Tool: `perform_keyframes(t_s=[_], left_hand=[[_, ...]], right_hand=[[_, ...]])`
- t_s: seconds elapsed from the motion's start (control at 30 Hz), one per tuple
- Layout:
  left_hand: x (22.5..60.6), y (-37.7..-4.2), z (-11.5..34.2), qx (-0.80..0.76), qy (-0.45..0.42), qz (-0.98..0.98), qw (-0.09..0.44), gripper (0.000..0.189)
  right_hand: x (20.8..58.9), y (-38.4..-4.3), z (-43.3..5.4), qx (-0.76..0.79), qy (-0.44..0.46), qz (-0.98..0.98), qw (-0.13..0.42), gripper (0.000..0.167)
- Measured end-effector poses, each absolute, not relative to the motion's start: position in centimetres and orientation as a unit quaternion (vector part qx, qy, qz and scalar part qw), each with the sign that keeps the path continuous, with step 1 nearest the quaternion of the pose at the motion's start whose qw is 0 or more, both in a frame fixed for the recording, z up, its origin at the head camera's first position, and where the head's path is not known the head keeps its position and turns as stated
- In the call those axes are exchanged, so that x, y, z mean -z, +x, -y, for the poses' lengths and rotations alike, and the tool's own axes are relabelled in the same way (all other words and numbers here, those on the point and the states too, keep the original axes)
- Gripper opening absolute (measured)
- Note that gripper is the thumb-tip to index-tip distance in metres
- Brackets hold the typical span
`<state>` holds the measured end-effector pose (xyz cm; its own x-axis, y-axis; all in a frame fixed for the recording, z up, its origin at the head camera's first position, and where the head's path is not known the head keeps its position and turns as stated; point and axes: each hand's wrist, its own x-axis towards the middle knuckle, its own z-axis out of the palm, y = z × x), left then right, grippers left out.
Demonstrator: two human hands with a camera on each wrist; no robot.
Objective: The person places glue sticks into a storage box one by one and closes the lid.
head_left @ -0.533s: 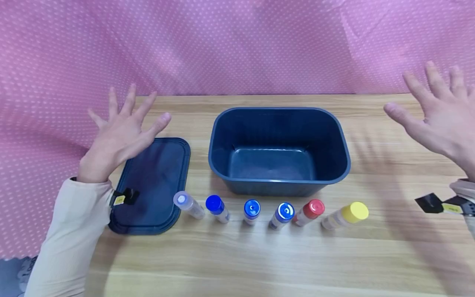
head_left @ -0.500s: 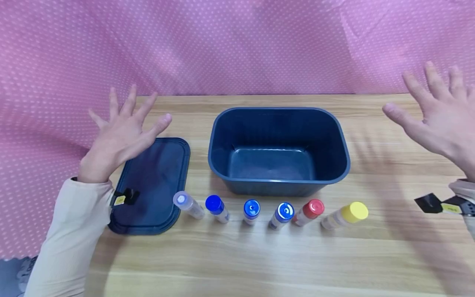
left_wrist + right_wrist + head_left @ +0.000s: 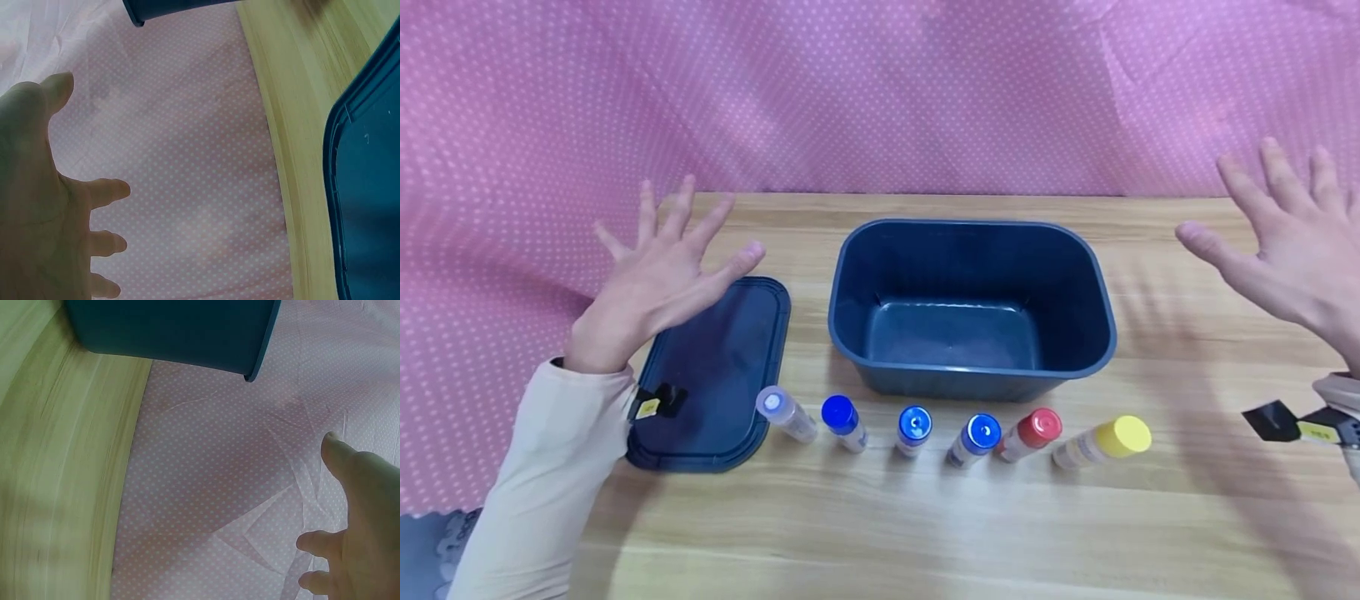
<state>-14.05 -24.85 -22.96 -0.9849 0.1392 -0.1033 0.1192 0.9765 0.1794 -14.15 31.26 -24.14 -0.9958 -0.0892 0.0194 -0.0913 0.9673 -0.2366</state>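
In the head view my left hand [image 3: 658, 283] hovers over the far end of a dark blue lid [image 3: 718, 375], fingers spread, holding nothing. My right hand [image 3: 1303, 250] is raised over the table's right side, fingers also spread, partly cut off by the frame edge. Between them stands a dark blue open bin [image 3: 955, 379] with a bare floor. A row of small capped tubes is in front of it: one with a pale cap [image 3: 786, 414], several with blue caps [image 3: 914, 423], a red-capped tube [image 3: 1032, 433] and a yellow-capped tube [image 3: 1101, 442]. Neither hand touches anything.
A wooden tabletop [image 3: 865, 533] bears all these things. Pink dotted cloth [image 3: 880, 100] hangs behind the table's far edge and along the left. Each wrist wears a black mount with a yellow label.
The head view has shifted slightly, so the bin and tubes sit a little further right. My left hand has drifted slightly right; both hands stay spread.
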Motion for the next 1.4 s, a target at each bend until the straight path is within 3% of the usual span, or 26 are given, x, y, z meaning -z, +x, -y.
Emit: perform_keyframes(t_s=[0.33, 0.87, 1.03, 1.27, 1.4], left_hand=[[23.4, -13.8, 24.3, -0.075, 0.079, -0.993, 0.045, 0.083], [23.9, -13.3, 24.3, -0.081, 0.085, -0.991, 0.057, 0.077], [23.8, -13.6, 24.0, -0.175, 0.103, -0.977, 0.063, 0.071], [23.2, -13.3, 23.2, -0.327, 0.108, -0.938, 0.038, 0.06], [23.4, -13.2, 22.4, -0.408, 0.094, -0.906, 0.059, 0.053]], right_hand=[[24.6, -13.8, -30.6, -0.101, 0.049, 0.994, -0.018, 0.079], [25.6, -13.5, -30.1, -0.112, 0.052, 0.992, -0.006, 0.081], [25.7, -13.5, -30.1, -0.122, 0.059, 0.991, 0.008, 0.08], [25.8, -12.9, -29.6, -0.203, 0.103, 0.971, 0.075, 0.067], [26.0, -12.3, -29.2, -0.23, 0.121, 0.962, 0.086, 0.066]])
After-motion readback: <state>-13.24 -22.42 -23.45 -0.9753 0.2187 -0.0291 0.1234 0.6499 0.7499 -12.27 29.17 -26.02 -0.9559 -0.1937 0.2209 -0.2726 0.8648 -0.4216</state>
